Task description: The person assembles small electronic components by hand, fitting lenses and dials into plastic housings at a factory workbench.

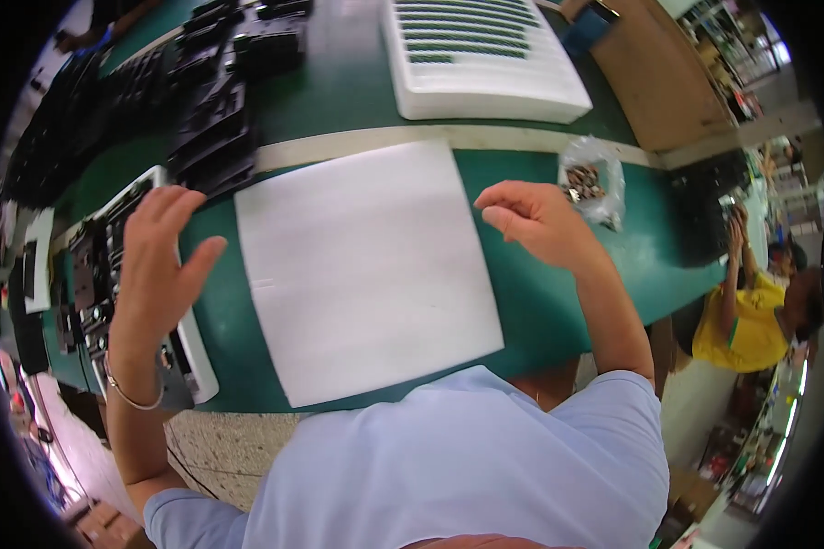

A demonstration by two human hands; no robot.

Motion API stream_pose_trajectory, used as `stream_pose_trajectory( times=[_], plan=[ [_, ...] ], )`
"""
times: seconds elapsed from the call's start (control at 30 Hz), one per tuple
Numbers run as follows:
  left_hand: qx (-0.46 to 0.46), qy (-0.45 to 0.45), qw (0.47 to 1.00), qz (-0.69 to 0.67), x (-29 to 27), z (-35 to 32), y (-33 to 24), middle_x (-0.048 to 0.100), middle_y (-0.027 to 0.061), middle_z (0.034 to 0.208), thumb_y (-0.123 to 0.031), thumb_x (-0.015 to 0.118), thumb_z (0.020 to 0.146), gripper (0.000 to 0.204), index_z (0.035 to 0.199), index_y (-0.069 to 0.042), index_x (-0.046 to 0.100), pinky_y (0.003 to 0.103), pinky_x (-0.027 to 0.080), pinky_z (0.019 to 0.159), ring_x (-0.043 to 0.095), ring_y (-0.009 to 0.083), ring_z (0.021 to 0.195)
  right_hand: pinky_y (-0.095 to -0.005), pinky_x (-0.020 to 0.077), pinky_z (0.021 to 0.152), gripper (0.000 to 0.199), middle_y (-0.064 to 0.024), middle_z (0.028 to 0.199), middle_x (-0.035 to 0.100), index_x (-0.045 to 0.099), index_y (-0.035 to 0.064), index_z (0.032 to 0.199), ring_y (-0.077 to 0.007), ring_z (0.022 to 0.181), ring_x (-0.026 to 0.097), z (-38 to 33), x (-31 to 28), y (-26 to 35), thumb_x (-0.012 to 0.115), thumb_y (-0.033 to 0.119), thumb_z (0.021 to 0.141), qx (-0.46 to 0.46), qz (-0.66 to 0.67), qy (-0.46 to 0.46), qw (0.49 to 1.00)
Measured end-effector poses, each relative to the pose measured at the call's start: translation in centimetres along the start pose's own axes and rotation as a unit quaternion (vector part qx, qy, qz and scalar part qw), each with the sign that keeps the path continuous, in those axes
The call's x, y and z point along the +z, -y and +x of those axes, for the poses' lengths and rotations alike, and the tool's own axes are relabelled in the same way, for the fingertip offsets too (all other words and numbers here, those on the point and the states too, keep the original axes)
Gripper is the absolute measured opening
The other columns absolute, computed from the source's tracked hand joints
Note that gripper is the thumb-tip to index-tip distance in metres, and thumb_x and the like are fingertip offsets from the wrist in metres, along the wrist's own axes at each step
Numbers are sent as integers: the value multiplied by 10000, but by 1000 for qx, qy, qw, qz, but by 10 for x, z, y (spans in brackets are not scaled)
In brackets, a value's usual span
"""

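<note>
A blank white sheet (366,265) lies flat on the green table (540,320) in front of me. My left hand (160,261) hovers open with fingers spread, left of the sheet and above a white tray (197,352) holding black parts. A thin bracelet circles that wrist. My right hand (531,220) is at the sheet's right edge, fingers loosely curled, holding nothing I can see. Just right of it lies a small clear bag (593,183) of little metal pieces.
A white slotted tray (485,59) with dark green parts stands at the back. Stacks of black plastic parts (220,119) fill the back left. A person in a yellow shirt (751,325) is at the right. A brown board (664,73) lies far right.
</note>
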State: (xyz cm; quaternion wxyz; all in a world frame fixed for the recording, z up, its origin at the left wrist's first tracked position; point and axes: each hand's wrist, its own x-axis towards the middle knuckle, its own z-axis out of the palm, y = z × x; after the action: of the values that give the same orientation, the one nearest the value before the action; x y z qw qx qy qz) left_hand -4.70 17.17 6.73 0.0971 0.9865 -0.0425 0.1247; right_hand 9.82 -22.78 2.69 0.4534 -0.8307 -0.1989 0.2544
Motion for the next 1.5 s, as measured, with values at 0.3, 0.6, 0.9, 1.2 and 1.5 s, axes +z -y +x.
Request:
stream_pose_trajectory(
  times=[0.3,0.6,0.9,1.2,1.5],
  plan=[
    [141,139,976,-93,80,37,-123,549,193,1250,-138,766,774,502,1225,-29,573,463,363,1047,478,386,1231,-349,517,701,188,-156,893,701,672,-26,994,-280,754,663,-85,-70,-45,646,140,910,-8,-238,-205,949],
    [-159,61,966,194,57,56,-17,559,134,1311,-198,690,856,477,1290,-53,555,473,407,995,509,301,1246,-251,419,593,109,-44,777,591,673,-3,1008,-104,648,512,-115,-33,-47,646,49,915,-64,-132,-226,963],
    [-155,-39,986,56,47,55,100,597,157,1264,-270,692,865,499,1285,-27,576,434,465,975,564,366,1180,-242,402,573,120,-39,784,595,669,-21,1007,-89,635,492,-81,-24,-30,665,45,907,-104,-114,-182,971],
    [-214,36,976,-26,72,118,120,574,246,1334,-578,680,823,810,1349,25,558,384,421,1064,544,362,1256,-250,411,560,131,-56,790,610,672,-16,1005,-104,627,512,-79,-9,-18,680,45,888,-109,-110,-168,974],
    [-282,16,959,24,70,129,115,675,267,1092,-372,675,850,456,1023,49,694,433,501,933,636,406,1061,-264,426,579,131,-59,768,590,670,-15,1001,-120,627,512,-85,-5,-32,682,38,882,-88,-95,-173,976]
  ],
)
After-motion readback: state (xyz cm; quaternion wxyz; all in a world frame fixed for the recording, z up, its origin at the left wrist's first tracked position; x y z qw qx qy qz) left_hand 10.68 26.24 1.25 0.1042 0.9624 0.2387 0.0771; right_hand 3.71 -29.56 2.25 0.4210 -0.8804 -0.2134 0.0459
